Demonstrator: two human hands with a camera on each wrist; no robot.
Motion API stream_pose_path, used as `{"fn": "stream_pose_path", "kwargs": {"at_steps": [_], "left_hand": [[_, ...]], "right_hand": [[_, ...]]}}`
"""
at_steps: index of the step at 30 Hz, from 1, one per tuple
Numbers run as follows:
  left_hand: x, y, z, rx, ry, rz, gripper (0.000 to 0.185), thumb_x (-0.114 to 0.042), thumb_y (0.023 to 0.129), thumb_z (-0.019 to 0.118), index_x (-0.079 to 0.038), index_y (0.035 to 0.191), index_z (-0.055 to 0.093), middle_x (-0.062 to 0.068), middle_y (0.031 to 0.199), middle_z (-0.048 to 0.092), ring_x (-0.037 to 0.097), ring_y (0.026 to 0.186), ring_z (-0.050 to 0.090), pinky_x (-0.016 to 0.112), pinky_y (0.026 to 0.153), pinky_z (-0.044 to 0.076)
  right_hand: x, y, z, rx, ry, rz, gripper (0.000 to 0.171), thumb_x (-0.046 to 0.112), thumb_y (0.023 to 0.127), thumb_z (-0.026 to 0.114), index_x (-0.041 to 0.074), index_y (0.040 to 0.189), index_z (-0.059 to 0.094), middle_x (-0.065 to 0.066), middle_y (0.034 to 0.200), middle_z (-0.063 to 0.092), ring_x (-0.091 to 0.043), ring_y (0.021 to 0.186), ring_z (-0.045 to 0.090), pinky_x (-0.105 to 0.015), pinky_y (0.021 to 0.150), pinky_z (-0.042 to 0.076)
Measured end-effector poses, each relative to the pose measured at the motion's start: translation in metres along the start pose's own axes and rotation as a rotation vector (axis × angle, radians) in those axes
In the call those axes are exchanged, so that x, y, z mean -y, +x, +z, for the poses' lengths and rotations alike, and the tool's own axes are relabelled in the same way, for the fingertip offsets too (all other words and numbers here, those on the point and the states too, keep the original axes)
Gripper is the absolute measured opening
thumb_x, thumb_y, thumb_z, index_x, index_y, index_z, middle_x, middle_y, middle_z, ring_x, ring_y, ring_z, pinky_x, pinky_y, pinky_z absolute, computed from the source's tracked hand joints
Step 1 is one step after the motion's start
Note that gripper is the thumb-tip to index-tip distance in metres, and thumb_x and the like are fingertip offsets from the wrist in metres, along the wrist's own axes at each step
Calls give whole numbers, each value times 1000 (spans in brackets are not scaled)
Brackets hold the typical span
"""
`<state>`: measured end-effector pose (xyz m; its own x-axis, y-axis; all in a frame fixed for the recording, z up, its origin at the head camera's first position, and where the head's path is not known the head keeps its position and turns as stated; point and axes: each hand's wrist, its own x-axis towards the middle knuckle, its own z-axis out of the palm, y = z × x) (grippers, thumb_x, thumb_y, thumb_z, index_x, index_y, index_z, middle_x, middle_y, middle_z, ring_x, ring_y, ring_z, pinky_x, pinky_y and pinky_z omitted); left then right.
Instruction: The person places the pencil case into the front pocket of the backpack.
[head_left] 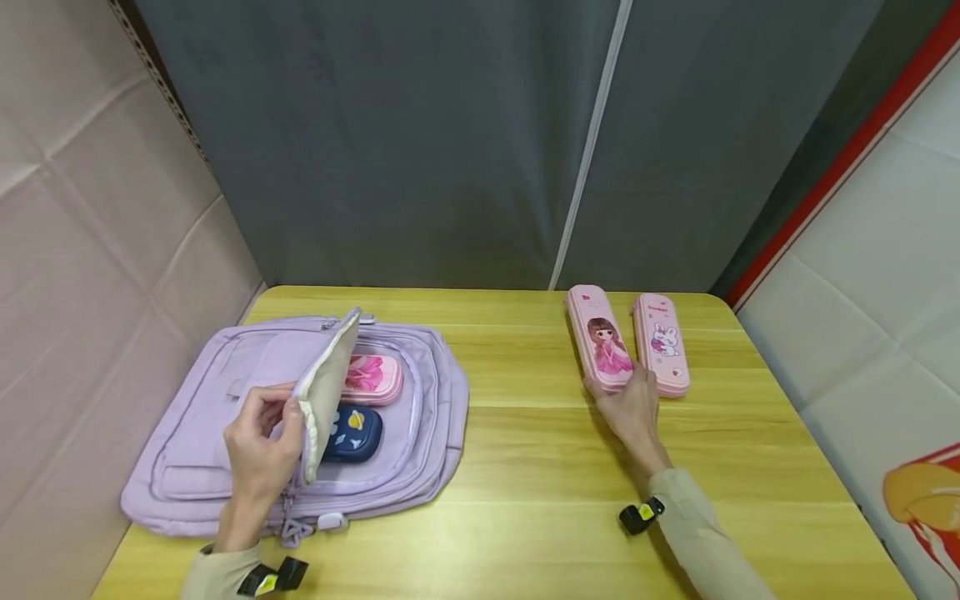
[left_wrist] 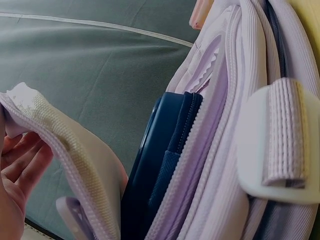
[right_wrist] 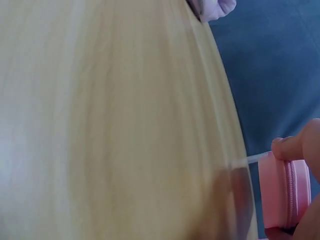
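Observation:
A lilac backpack point(head_left: 191, 433) lies flat on the table's left side, its front pocket unzipped. My left hand point(head_left: 262, 442) pinches the edge of the pocket flap point(head_left: 330, 400) and holds it raised, cream lining showing. Inside the pocket sit a pink case point(head_left: 382, 379) and a navy case point(head_left: 358, 437) with space pictures; the flap partly hides both. At the right, my right hand point(head_left: 630, 412) grips the near end of a pink pencil case point(head_left: 596, 329) with a girl printed on it. In the right wrist view, this zipped case point(right_wrist: 275, 192) appears above the tabletop.
Just right of the held case lies another pink pencil case point(head_left: 663, 346) with a rabbit print. Bare wooden table point(head_left: 510, 442) lies between backpack and cases. A grey curtain point(head_left: 405, 150) hangs behind the far edge, with pale walls at both sides.

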<state>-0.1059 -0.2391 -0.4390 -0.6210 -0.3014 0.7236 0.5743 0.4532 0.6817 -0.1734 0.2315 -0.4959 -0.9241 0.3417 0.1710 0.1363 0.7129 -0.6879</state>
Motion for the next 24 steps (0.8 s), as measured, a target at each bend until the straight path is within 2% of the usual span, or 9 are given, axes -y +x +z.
{"fn": "stream_pose_path", "kwargs": {"at_steps": [8,16,24], "left_hand": [[1,0,-1,-3,5,2,10,21,78,55,21,87,60,-17,94,66,-10,85,66,4,80,56],[0,1,-1,-11,0,-6,10,21,78,55,22,87,60,-18,94,66,-10,85,66,4,79,56],[1,1,-1,-3,-7,-21,11,20,79,55,21,88,60,-18,95,67,-9,85,67,4,80,56]], "right_hand": [[20,-6,-1,19,45,-80,86,30,82,83,-14,142,40,-34,134,48,-47,125,46,-60,114,39],[47,-19,2,22,47,-216,84,31,78,84,-15,138,45,-33,126,53,-47,117,52,-61,105,47],[70,-32,6,99,81,-299,86,31,77,86,-10,140,46,-28,121,55,-40,110,54,-55,100,51]]}}
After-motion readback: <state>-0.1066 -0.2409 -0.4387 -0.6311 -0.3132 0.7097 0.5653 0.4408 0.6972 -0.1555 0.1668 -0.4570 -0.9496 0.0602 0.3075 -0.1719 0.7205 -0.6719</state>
